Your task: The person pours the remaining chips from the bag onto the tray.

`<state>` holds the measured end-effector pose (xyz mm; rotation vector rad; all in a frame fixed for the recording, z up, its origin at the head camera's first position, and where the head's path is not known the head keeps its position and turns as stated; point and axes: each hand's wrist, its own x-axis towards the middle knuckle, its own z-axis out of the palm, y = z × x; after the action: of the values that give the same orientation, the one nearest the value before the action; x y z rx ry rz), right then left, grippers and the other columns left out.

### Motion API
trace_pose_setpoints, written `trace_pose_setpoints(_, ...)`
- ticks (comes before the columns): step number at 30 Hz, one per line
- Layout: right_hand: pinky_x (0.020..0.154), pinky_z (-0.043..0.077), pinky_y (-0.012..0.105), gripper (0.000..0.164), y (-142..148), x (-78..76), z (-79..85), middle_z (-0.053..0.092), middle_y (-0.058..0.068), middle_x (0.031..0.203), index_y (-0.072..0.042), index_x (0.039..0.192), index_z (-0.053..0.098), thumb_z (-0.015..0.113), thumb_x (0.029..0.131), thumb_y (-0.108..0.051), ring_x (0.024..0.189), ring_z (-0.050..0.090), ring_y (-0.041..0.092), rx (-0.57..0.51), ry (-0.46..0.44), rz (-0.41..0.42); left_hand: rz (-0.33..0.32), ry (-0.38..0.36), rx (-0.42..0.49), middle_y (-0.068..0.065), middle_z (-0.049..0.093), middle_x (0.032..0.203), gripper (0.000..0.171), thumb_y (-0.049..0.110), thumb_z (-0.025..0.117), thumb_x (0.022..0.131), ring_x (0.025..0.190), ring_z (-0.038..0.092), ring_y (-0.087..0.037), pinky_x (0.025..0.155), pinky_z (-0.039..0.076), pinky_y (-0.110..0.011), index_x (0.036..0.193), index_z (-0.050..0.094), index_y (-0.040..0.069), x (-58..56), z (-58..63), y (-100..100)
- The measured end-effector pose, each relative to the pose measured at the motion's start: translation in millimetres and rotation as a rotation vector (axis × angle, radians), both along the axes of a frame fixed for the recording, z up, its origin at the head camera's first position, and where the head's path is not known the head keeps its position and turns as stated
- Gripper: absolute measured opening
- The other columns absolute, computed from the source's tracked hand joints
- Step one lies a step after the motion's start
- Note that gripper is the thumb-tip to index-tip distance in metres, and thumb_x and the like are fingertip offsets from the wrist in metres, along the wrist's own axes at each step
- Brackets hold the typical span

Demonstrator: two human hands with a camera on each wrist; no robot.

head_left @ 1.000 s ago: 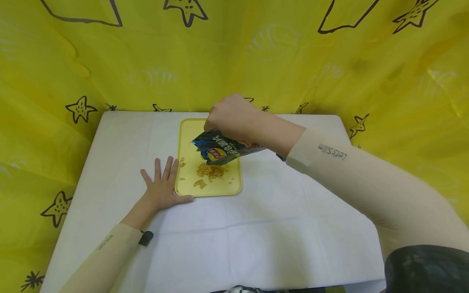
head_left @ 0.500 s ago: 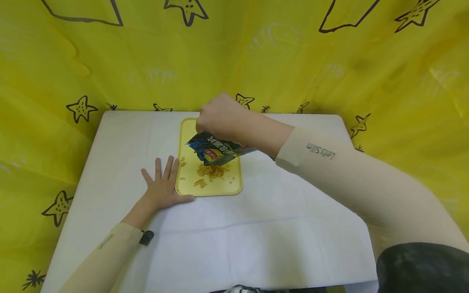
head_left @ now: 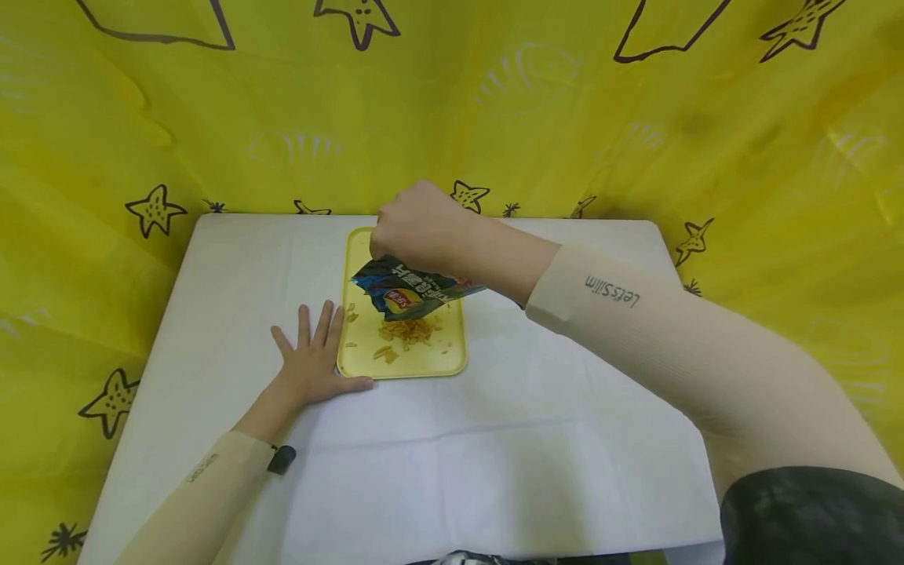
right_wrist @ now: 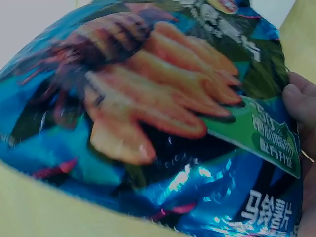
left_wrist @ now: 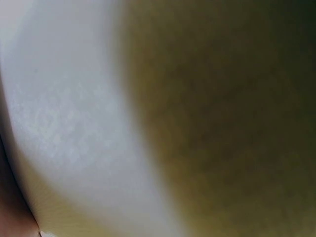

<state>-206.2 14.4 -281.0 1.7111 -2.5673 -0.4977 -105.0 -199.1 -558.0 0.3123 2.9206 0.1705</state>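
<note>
My right hand (head_left: 420,227) grips a dark blue and black chip bag (head_left: 417,290) above the yellow tray (head_left: 452,365). Tilted, the bag has its left end lower over the tray. In the right wrist view the bag's printed face (right_wrist: 148,98) fills most of the picture, with a thumb (right_wrist: 301,103) at its right edge. A heap of broken potato chips (head_left: 408,333) lies on the tray under the bag. Flat and spread, my left hand (head_left: 314,369) rests on the table against the tray's left edge. The left wrist view shows only blurred sleeve and white cloth.
A white-covered table (head_left: 494,455) carries the tray near its far side. Behind and around it hangs a yellow curtain (head_left: 438,102) with star and fish drawings. A few loose chip pieces (head_left: 386,354) lie apart from the heap.
My right hand has moved a little to the left with the chip bag over the tray. My left hand and the tray stay where they were.
</note>
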Motion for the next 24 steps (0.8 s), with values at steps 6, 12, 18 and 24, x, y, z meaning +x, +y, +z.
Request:
trace_pose_setpoints(6, 0.065, 0.050, 0.036, 0.011, 2.2, -1.1, -0.5, 0.068, -0.007, 0.091, -0.031, 0.092, 0.071, 0.070, 0.081, -0.028, 0.072, 0.059, 0.017, 0.005, 0.003, -0.001, 0.003, -0.008, 0.003, -0.007, -0.022, 0.151, 0.129, 0.096, 0.027, 0.054, 0.130, -0.027, -0.042, 0.083, -0.026, -0.068, 0.145, -0.018, 0.017, 0.7, 1.5, -0.3)
trace_pose_setpoints(12, 0.063, 0.050, 0.036, 0.011, 5.3, -1.7, -0.8, 0.068, -0.008, 0.089, -0.032, 0.091, 0.070, 0.066, 0.084, -0.024, 0.070, 0.058, 0.016, 0.011, -0.001, -0.012, 0.000, -0.002, 0.009, -0.007, -0.022, 0.151, 0.129, 0.095, 0.027, 0.054, 0.130, -0.027, -0.042, 0.082, -0.026, -0.068, 0.145, -0.018, 0.017, 0.1, 0.8, -0.9)
trace_pose_setpoints(18, 0.061, 0.049, 0.036, 0.016, 8.6, -1.7, -0.7, 0.068, -0.009, 0.088, -0.032, 0.089, 0.070, 0.061, 0.088, -0.019, 0.067, 0.058, 0.015, -0.008, -0.002, -0.016, -0.004, -0.008, 0.005, -0.007, -0.023, 0.151, 0.129, 0.096, 0.027, 0.054, 0.130, -0.028, -0.042, 0.082, -0.026, -0.068, 0.145, -0.019, 0.017, -0.9, 0.7, -1.0)
trace_pose_setpoints(24, 0.063, 0.050, 0.037, 0.010, 9.8, -1.6, 0.2, 0.068, -0.008, 0.086, -0.030, 0.088, 0.070, 0.073, 0.078, -0.028, 0.068, 0.059, 0.017, -0.004, 0.006, -0.004, -0.003, -0.009, 0.003, -0.008, -0.021, 0.151, 0.129, 0.096, 0.027, 0.054, 0.130, -0.027, -0.042, 0.082, -0.025, -0.068, 0.146, -0.016, 0.016, -0.7, 2.4, -0.1)
